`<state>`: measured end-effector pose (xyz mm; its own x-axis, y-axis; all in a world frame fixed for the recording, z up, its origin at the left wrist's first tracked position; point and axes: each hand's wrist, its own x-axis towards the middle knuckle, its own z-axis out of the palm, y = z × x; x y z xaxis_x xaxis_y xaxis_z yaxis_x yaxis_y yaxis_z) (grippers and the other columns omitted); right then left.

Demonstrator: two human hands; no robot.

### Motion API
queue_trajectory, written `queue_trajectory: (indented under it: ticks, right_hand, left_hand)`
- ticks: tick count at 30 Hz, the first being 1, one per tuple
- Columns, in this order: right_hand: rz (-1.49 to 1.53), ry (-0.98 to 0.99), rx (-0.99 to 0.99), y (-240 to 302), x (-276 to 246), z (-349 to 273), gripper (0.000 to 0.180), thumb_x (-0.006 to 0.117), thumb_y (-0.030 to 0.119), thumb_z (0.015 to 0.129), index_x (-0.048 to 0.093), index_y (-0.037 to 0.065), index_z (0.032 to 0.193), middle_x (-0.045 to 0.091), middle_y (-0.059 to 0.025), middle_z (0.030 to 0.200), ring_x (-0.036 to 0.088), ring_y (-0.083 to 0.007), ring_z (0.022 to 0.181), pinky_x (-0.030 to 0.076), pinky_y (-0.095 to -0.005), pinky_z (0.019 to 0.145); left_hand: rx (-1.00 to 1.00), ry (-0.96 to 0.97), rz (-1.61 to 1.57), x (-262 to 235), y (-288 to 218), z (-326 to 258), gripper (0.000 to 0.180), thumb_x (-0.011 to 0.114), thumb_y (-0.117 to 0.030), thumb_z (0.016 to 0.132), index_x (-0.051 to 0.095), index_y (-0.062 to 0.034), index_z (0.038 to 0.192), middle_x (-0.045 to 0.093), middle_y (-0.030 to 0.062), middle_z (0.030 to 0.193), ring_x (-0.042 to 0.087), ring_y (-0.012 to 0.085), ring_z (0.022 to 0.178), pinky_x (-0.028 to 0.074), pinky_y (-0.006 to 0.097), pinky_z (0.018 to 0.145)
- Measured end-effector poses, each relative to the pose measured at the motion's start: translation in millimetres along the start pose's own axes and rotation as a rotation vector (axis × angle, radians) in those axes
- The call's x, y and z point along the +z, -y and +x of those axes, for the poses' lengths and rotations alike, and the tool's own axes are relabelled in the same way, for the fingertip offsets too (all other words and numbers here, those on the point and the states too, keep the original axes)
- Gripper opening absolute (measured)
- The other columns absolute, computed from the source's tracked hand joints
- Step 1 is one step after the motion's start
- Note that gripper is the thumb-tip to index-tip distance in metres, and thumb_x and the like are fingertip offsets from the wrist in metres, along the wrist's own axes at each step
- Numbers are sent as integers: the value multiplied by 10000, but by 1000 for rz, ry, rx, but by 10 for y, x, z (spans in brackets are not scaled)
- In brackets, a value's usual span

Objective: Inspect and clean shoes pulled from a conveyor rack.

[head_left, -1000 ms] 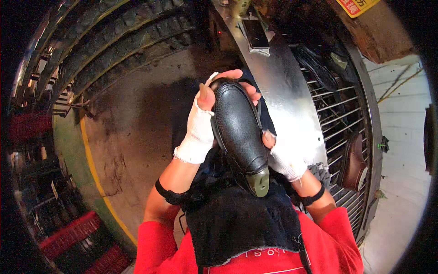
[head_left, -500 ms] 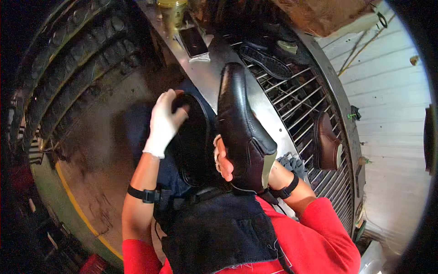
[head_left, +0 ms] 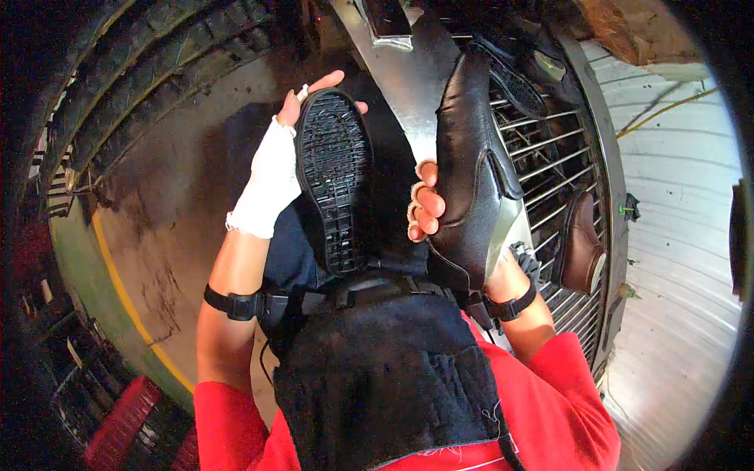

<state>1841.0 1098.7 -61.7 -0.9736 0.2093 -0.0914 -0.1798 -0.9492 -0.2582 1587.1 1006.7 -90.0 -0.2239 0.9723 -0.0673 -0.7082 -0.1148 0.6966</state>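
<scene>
Left hand [head_left: 271, 177], white fingerless glove, is gripping a black shoe sole [head_left: 336, 173] by its left edge and upper end. Fingertips poke out past that end. Tread faces up at the person, long axis roughly upright in view.

Right hand [head_left: 426, 204] is clasping a black leather shoe upper [head_left: 471, 180], bare fingertips curled round its left side; rest of the hand is hidden behind the leather. Toe points away from the person. Greenish last [head_left: 506, 228] shows at the opening, near the right wrist. Sole and upper are held side by side in front of the body, apart, dark trousers behind the gap.

Black bands [head_left: 236, 304] sit on both forearms. Person wears a black apron [head_left: 385, 369] over a red top [head_left: 577, 392].

Beyond the hands I see a shiny metal surface [head_left: 404, 86] with a dark flat object [head_left: 386, 17] at its far end. To its right, a rack of metal bars [head_left: 561, 157] bears a brown shoe [head_left: 583, 243] and another black sole [head_left: 514, 82]. Grey cloth [head_left: 525, 259] by the right wrist, partly covered. Tiered shelves [head_left: 133, 86] far left, contents too dark to tell. Yellow line [head_left: 129, 306] on the floor; pale wall [head_left: 675, 235] at right.
</scene>
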Motion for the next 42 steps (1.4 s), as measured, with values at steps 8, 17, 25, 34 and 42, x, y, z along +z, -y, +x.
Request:
queue_trajectory:
  ticks: [8, 17, 25, 34, 42]
  right_hand:
    - [-119, 7, -12, 53, 194, 55, 608, 515, 554, 983, 555, -27, 1160, 667, -186, 896, 680, -349, 832, 560, -471, 865]
    - [-647, -388, 56, -191, 15, -2, 615, 464, 575, 1047, 654, 32, 1265, 677, -86, 1236, 629, -171, 1041, 443, -306, 1010]
    - [-423, -228, 141, -510, -167, 17, 744, 491, 634, 1001, 488, 40, 1449, 610, -100, 1348, 605, -166, 1190, 503, -335, 1022]
    - [-452, -239, 48, -299, 121, 264, 956, 554, 764, 865, 484, -10, 1421, 624, -158, 1278, 631, -257, 1141, 514, -381, 1006]
    - [-106, 103, 227, -118, 22, 357, 1184, 460, 933, 739, 520, -90, 1333, 665, -258, 1086, 684, -405, 966, 553, -457, 926]
  left_hand:
    - [436, -440, 1073, 374, -50, -166, 464, 663, -125, 987, 538, -25, 1423, 604, 88, 1344, 584, 148, 1075, 504, 304, 935]
    - [23, 219, -45, 723, -213, -165, 1038, 848, -566, 703, 436, -25, 1486, 608, 266, 1310, 617, 397, 1214, 522, 523, 1037]
    - [13, 194, -171, 840, -158, -275, 1341, 512, -986, 638, 364, -7, 1543, 621, 267, 1244, 568, 456, 1259, 438, 573, 1102]
    - [-54, 203, -402, 891, -93, -199, 1199, 283, -1027, 708, 607, 33, 1168, 666, 239, 1039, 643, 401, 1007, 521, 525, 919]
    - [415, -135, 907, 322, -228, 288, 935, 438, -787, 922, 554, 29, 1363, 642, 177, 1219, 619, 346, 1153, 485, 451, 1005]
